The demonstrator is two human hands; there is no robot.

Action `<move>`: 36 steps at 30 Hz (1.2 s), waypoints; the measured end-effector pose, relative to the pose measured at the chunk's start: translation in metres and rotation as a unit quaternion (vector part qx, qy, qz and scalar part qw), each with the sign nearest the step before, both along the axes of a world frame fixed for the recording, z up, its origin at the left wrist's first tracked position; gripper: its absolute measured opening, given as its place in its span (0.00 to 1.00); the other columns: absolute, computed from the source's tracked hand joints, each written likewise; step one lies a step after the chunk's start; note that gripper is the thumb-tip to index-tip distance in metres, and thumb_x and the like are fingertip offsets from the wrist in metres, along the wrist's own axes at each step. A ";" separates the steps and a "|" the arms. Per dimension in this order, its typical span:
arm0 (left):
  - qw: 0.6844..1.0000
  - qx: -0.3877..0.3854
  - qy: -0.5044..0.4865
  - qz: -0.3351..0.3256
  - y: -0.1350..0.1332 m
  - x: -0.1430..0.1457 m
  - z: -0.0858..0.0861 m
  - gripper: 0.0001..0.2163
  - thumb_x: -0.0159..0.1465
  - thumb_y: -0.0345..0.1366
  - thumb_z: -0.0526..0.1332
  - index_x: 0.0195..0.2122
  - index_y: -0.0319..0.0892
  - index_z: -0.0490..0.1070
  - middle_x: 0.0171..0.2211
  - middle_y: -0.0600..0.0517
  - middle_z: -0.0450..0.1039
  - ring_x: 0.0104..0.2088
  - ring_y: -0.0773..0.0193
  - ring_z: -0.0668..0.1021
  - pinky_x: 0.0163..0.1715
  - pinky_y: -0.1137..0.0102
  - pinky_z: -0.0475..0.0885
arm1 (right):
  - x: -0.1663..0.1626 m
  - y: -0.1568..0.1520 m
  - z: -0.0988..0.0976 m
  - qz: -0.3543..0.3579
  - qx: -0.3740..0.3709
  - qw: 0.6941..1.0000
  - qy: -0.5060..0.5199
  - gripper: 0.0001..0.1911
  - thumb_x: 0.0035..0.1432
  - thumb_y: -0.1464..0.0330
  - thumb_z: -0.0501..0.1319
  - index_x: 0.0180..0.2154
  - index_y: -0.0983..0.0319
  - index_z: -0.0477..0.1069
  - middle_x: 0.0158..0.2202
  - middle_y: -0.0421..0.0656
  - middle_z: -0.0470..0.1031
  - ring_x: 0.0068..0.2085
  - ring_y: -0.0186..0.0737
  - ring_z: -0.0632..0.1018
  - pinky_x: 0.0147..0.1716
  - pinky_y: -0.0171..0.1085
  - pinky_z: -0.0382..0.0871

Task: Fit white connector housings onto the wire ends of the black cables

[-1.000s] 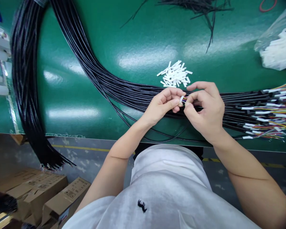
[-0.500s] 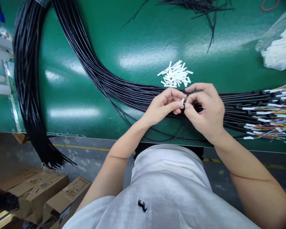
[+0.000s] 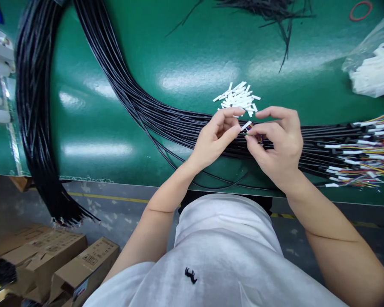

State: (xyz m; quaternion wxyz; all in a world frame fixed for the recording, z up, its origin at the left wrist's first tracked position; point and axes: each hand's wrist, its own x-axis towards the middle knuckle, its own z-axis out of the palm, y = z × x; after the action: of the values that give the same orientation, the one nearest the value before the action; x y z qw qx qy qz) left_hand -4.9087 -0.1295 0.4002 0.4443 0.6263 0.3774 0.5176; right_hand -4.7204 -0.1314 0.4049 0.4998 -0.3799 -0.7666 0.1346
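Note:
Over the black cable bundle [image 3: 179, 123], my two hands face each other a short way apart. My left hand [image 3: 216, 136] has thumb and fingers pinched together at the end of a short white tube [image 3: 246, 126], its index finger lifted. Colored wires [image 3: 260, 138] come out between the fingers of my right hand [image 3: 273, 143], whose thumb and index finger close on them; its upper finger is raised. The white tube lies at the ends of these wires; whether they are inside it I cannot tell. Just beyond is a pile of similar white tubes [image 3: 240, 97].
White-sleeved cable ends with colored wires [image 3: 365, 153] fan out at right. A plastic bag of white pieces [image 3: 376, 70], a red ring [image 3: 360, 10] and thin black strips [image 3: 262, 8] lie farther back. Another cable bundle [image 3: 35, 102] hangs over the table edge above cardboard boxes [image 3: 83, 264].
My fingertips have moved slightly apart. The white tube now shows tilted and more exposed between them, with more colored wires visible at my right hand.

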 end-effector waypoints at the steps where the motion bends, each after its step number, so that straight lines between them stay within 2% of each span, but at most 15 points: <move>1: 0.998 0.059 0.023 0.026 0.000 -0.001 0.000 0.11 0.72 0.45 0.63 0.51 0.49 0.75 0.40 0.53 0.75 0.38 0.69 0.78 0.38 0.71 0.76 | 0.000 0.000 0.000 -0.007 0.000 1.000 -0.003 0.06 0.65 0.72 0.64 0.40 0.55 0.76 0.51 0.46 0.76 0.34 0.38 0.79 0.31 0.43 0.78; 4: 0.971 0.206 0.105 0.056 0.001 -0.003 0.001 0.06 0.70 0.39 0.66 0.47 0.47 0.75 0.42 0.51 0.75 0.41 0.68 0.78 0.37 0.72 0.75 | 0.000 0.000 0.000 -0.017 0.005 1.000 -0.010 0.05 0.64 0.73 0.64 0.38 0.56 0.76 0.50 0.46 0.77 0.33 0.37 0.79 0.29 0.42 0.77; 7: 0.957 0.238 0.159 0.053 0.002 -0.004 0.001 0.04 0.71 0.38 0.65 0.43 0.46 0.74 0.39 0.52 0.74 0.40 0.67 0.78 0.36 0.71 0.73 | -0.001 -0.001 0.000 -0.011 0.010 1.000 -0.014 0.05 0.64 0.73 0.64 0.38 0.57 0.76 0.50 0.47 0.77 0.33 0.36 0.80 0.31 0.41 0.77; 13: 0.976 0.152 0.143 0.053 -0.003 0.000 0.003 0.11 0.73 0.44 0.62 0.36 0.45 0.71 0.34 0.53 0.72 0.35 0.66 0.74 0.35 0.69 0.69 | -0.003 -0.003 0.000 -0.013 0.033 0.999 -0.022 0.07 0.62 0.74 0.64 0.38 0.56 0.76 0.49 0.47 0.78 0.35 0.40 0.82 0.33 0.43 0.79; 17: 0.993 0.034 0.109 0.004 -0.005 0.002 0.008 0.18 0.72 0.51 0.61 0.32 0.43 0.70 0.32 0.53 0.70 0.35 0.66 0.73 0.38 0.68 0.69 | -0.003 -0.003 0.002 -0.025 -0.026 0.999 -0.017 0.06 0.60 0.73 0.63 0.32 0.55 0.74 0.47 0.46 0.79 0.35 0.42 0.81 0.33 0.45 0.78; 19: 0.998 -0.028 0.063 -0.007 -0.004 0.003 0.009 0.19 0.72 0.54 0.60 0.33 0.44 0.72 0.33 0.53 0.72 0.35 0.67 0.74 0.40 0.68 0.71 | -0.003 -0.004 0.003 -0.016 -0.057 0.998 -0.007 0.06 0.59 0.72 0.63 0.31 0.56 0.73 0.46 0.46 0.78 0.35 0.42 0.80 0.33 0.46 0.79; 22: 0.995 -0.096 -0.013 -0.020 -0.001 0.004 0.007 0.18 0.71 0.56 0.61 0.45 0.47 0.75 0.37 0.53 0.76 0.36 0.67 0.77 0.41 0.68 0.74 | -0.003 -0.005 0.006 0.017 -0.081 0.997 0.010 0.06 0.58 0.73 0.63 0.31 0.57 0.73 0.47 0.46 0.78 0.39 0.43 0.81 0.36 0.46 0.80; 24: 0.991 -0.116 -0.037 -0.047 0.001 0.004 0.005 0.18 0.68 0.56 0.64 0.50 0.48 0.76 0.37 0.54 0.77 0.37 0.67 0.79 0.41 0.68 0.76 | -0.004 -0.006 0.007 0.035 -0.087 0.995 0.021 0.07 0.57 0.75 0.62 0.31 0.57 0.72 0.48 0.46 0.78 0.43 0.45 0.82 0.40 0.47 0.81; 27: 0.984 -0.144 -0.054 -0.085 0.002 0.004 0.004 0.20 0.65 0.54 0.69 0.51 0.48 0.77 0.37 0.54 0.78 0.39 0.65 0.81 0.39 0.69 0.77 | -0.005 -0.008 0.008 0.044 -0.095 0.994 0.030 0.07 0.58 0.75 0.62 0.32 0.56 0.72 0.49 0.46 0.77 0.49 0.49 0.82 0.45 0.51 0.81; 31: 0.974 -0.176 -0.081 -0.119 0.003 0.003 0.004 0.22 0.62 0.53 0.72 0.52 0.47 0.77 0.34 0.55 0.77 0.36 0.67 0.80 0.38 0.71 0.77 | -0.005 -0.008 0.009 0.050 -0.102 0.993 0.038 0.07 0.58 0.74 0.63 0.33 0.55 0.73 0.51 0.46 0.77 0.51 0.50 0.81 0.49 0.53 0.81; 36: 0.975 -0.176 -0.089 -0.106 0.004 0.003 0.005 0.19 0.65 0.54 0.69 0.49 0.47 0.77 0.41 0.52 0.79 0.39 0.67 0.80 0.41 0.69 0.78 | -0.005 -0.008 0.011 0.086 -0.124 0.988 0.032 0.06 0.56 0.74 0.64 0.31 0.57 0.72 0.54 0.46 0.78 0.54 0.51 0.81 0.54 0.56 0.79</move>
State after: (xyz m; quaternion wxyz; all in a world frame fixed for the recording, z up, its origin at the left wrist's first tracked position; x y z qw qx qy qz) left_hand -4.9053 -0.1260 0.4055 0.6316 0.5261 0.3528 0.4469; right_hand -4.7250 -0.1394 0.4158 0.4595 -0.3675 -0.7573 0.2834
